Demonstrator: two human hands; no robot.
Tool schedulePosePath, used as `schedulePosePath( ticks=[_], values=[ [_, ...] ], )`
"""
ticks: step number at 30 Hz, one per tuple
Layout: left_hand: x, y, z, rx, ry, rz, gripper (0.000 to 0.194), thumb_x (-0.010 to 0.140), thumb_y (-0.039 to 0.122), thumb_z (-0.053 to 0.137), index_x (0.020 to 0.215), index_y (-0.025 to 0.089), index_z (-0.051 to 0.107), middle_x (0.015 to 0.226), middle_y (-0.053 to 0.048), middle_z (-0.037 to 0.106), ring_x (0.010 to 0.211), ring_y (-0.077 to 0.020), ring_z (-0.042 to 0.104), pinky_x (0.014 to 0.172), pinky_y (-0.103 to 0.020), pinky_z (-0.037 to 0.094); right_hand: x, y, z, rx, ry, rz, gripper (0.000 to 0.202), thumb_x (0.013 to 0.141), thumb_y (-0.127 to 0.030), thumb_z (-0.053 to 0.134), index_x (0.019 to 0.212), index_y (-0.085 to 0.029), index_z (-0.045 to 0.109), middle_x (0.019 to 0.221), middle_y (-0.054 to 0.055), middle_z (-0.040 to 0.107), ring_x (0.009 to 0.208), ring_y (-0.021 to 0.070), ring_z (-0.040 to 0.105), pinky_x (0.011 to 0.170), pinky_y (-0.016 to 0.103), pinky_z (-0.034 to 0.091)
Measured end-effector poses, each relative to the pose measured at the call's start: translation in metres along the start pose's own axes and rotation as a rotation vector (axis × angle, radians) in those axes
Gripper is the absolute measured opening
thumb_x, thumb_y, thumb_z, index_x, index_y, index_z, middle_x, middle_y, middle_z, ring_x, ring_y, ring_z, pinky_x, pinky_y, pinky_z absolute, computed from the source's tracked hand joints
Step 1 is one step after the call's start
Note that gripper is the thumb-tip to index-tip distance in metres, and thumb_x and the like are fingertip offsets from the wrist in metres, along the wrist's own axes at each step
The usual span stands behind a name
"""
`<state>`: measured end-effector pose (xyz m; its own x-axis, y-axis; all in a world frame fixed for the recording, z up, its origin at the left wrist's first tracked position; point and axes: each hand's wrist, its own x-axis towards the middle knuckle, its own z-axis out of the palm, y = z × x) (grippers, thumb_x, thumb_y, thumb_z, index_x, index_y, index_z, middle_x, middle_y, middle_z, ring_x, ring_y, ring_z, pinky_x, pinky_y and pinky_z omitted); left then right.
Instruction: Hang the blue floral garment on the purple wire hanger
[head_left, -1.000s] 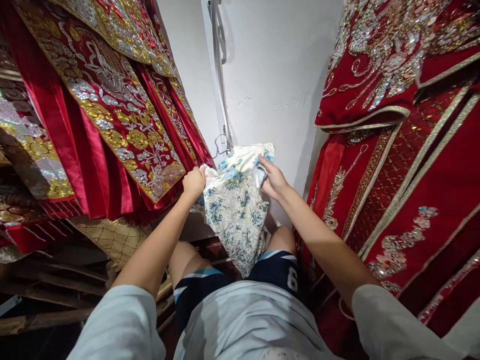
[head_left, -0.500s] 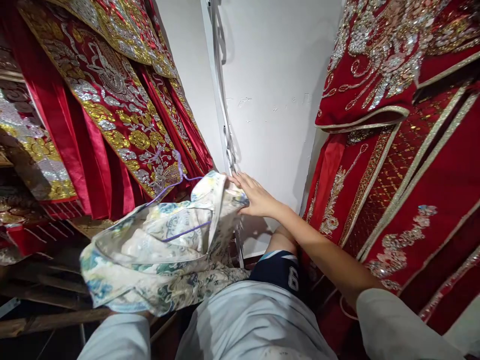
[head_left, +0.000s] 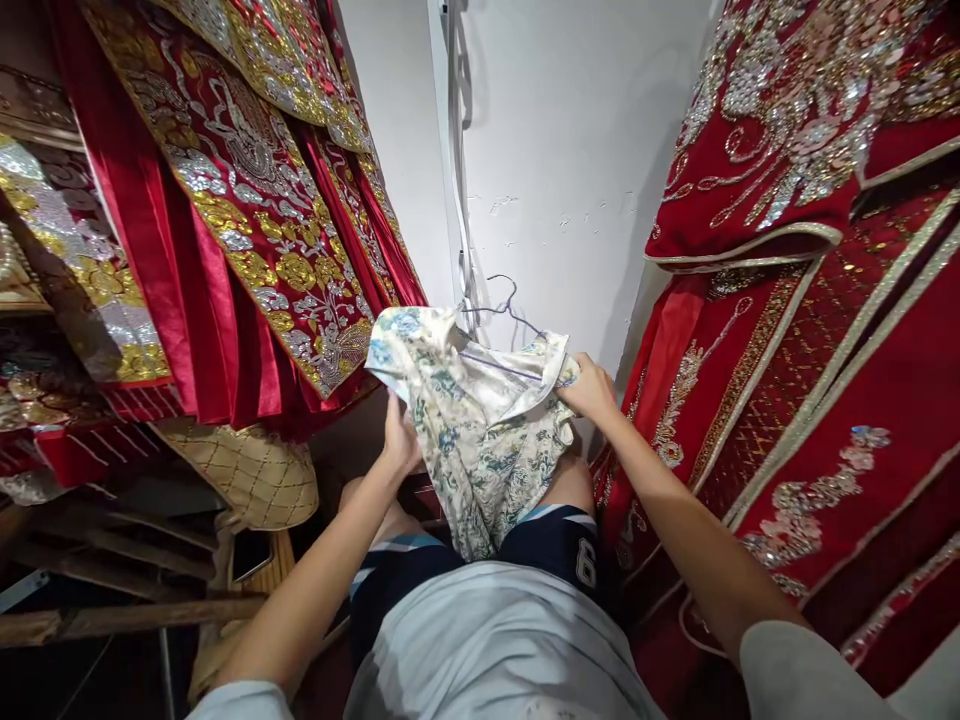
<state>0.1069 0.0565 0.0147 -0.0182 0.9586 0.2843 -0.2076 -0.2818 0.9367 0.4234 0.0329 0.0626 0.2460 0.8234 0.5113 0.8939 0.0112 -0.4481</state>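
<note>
A cream floral top [head_left: 457,420] with blue and green print hangs in front of me above my lap, its neckline facing up. Inside its shoulders is a thin purple clothes hanger [head_left: 504,312], whose hook sticks up beyond the collar. My right hand [head_left: 590,390] is closed on the top's right shoulder edge, with fingers pinched on the cloth. At the opposite side, my left hand [head_left: 400,437] grips the edge below the left shoulder; its fingers are partly hidden behind the fabric.
Red costumes with gold and silver sequins [head_left: 285,230] hang on the left, and red beaded garments [head_left: 765,400] on the right. A white wall [head_left: 555,150] with a metal upright [head_left: 454,150] stands ahead. Wooden bars [head_left: 135,610] and a phone-like dark object [head_left: 251,553] lie lower left.
The floral top has swung to the right and now faces me, with its hanger hook upright. My left hand has come out from under the cloth; my right hand has moved right.
</note>
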Motion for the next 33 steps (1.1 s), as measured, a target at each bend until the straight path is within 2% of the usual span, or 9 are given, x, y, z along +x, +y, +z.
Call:
schedulePosePath(
  ticks=[3,7,10,12,14,16,18,22,33],
  values=[
    [-0.023,-0.027,-0.006,0.029,0.073,0.0,0.06,0.082,0.07,0.056,0.116,0.021,0.066,0.12,-0.01,0.07,0.135,-0.0304,0.05,0.114,-0.045,0.038,0.012,-0.013,-0.002,-0.014,-0.014,-0.028,0.039,0.067,-0.033,0.066,0.104,-0.023,0.057,0.09,0.008,0.071,0.082,0.0298,0.065,0.06,0.03,0.04],
    [-0.047,-0.063,0.006,0.1,0.134,-0.012,0.054,0.07,0.037,0.08,0.118,0.019,0.063,0.132,-0.01,0.065,0.138,-0.0291,0.047,0.121,-0.043,0.028,0.011,-0.031,0.002,0.031,-0.032,-0.26,0.055,0.063,-0.021,0.068,0.117,-0.019,0.057,0.108,0.012,0.068,0.102,0.0338,0.062,0.079,0.039,0.049],
    [-0.065,-0.083,0.014,0.061,0.152,-0.082,0.058,0.071,0.031,0.08,0.124,0.019,0.06,0.137,-0.012,0.062,0.138,-0.0287,0.048,0.12,-0.045,0.029,-0.008,-0.034,0.007,0.157,0.085,-0.373,0.07,0.062,-0.017,0.069,0.131,-0.017,0.052,0.132,0.016,0.057,0.123,0.0366,0.05,0.1,0.049,0.044],
    [-0.077,-0.091,0.015,-0.001,0.134,-0.181,0.06,0.071,0.031,0.081,0.126,0.019,0.06,0.137,-0.013,0.062,0.136,-0.0293,0.05,0.119,-0.045,0.032,-0.032,-0.035,0.017,0.33,0.208,-0.389,0.058,0.07,-0.019,0.065,0.128,-0.02,0.054,0.134,0.014,0.055,0.127,0.0338,0.048,0.106,0.05,0.041],
    [-0.086,-0.094,0.015,-0.048,0.12,-0.281,0.061,0.07,0.033,0.083,0.126,0.019,0.061,0.136,-0.015,0.062,0.135,-0.0308,0.051,0.117,-0.046,0.035,-0.064,-0.039,0.037,0.538,0.228,-0.342,0.03,0.081,-0.023,0.058,0.111,-0.022,0.061,0.116,0.011,0.063,0.113,0.0286,0.057,0.099,0.046,0.047],
    [-0.092,-0.094,0.015,-0.078,0.109,-0.319,0.062,0.068,0.035,0.085,0.124,0.019,0.063,0.134,-0.015,0.064,0.134,-0.0321,0.052,0.115,-0.047,0.037,-0.1,-0.046,0.067,0.739,0.038,-0.222,0.011,0.086,-0.029,0.055,0.093,-0.022,0.061,0.09,0.007,0.066,0.083,0.0224,0.062,0.077,0.038,0.054],
    [-0.097,-0.092,0.014,-0.096,0.1,-0.304,0.065,0.063,0.035,0.088,0.121,0.017,0.064,0.13,-0.015,0.066,0.131,-0.0327,0.054,0.114,-0.047,0.038,-0.135,-0.052,0.102,0.875,-0.12,-0.053,0.014,0.083,-0.035,0.061,0.086,-0.021,0.059,0.075,0.003,0.062,0.066,0.0185,0.059,0.061,0.031,0.051],
    [-0.103,-0.088,0.011,-0.075,0.091,-0.272,0.072,0.051,0.029,0.092,0.116,0.015,0.065,0.124,-0.015,0.069,0.121,-0.032,0.062,0.111,-0.045,0.041,-0.178,-0.055,0.155,0.911,-0.152,0.071,0.021,0.078,-0.04,0.066,0.078,-0.021,0.055,0.068,0.0,0.058,0.059,0.0155,0.056,0.055,0.027,0.047],
    [-0.107,-0.099,0.014,0.078,0.194,-0.193,0.06,0.056,0.026,0.085,0.111,0.016,0.063,0.105,-0.012,0.072,0.112,-0.0317,0.065,0.105,-0.047,0.044,-0.184,-0.039,0.155,0.77,-0.116,0.061,0.017,0.087,-0.037,0.053,0.081,-0.022,0.059,0.065,0.001,0.062,0.059,0.0175,0.057,0.06,0.028,0.045]
  ],
)
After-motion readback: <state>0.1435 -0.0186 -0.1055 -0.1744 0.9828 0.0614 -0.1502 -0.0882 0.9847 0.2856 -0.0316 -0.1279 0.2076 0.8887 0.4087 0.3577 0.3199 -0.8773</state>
